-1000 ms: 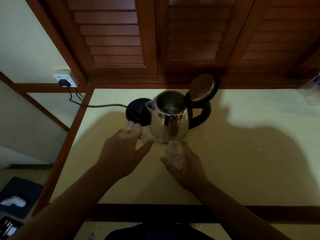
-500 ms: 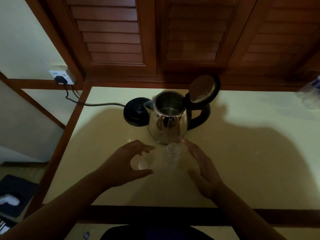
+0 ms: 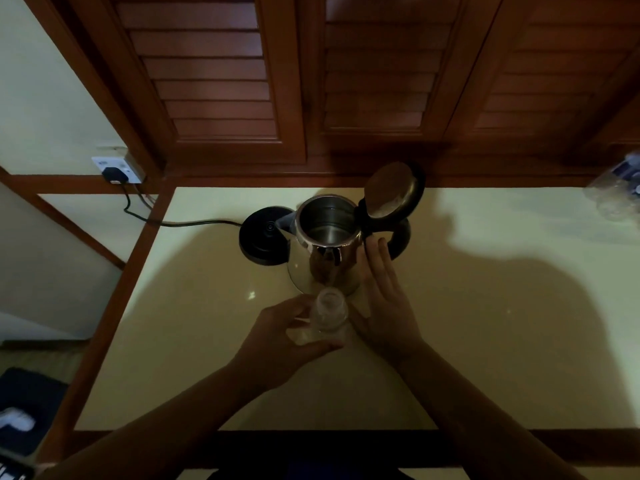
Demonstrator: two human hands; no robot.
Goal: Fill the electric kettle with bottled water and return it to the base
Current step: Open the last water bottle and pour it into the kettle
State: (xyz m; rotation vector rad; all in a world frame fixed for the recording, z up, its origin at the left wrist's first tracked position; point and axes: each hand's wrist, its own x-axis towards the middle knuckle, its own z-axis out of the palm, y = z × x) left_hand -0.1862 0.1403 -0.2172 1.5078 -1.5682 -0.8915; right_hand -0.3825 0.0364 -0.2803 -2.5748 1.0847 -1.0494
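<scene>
A steel electric kettle [image 3: 325,251] stands on the pale table [image 3: 485,341], off its base, with the lid [image 3: 393,190] flipped open and a black handle on the right. The black round base [image 3: 265,239] sits just left of it. A clear plastic water bottle [image 3: 327,311] stands upright, uncapped, right in front of the kettle. My left hand [image 3: 287,344] wraps around the bottle's lower body. My right hand [image 3: 384,299] is flat with fingers extended beside the kettle's right wall, fingertips near the handle, holding nothing.
A black cord [image 3: 180,221] runs from the base to a plug in the wall socket [image 3: 116,168] at the left. More clear bottles [image 3: 613,195] lie at the table's far right edge. Wooden shutters rise behind the table. The floor lies to the left.
My left hand closed in from the left and took hold of the bottle. My right hand moved up from beside the bottle toward the kettle's handle side.
</scene>
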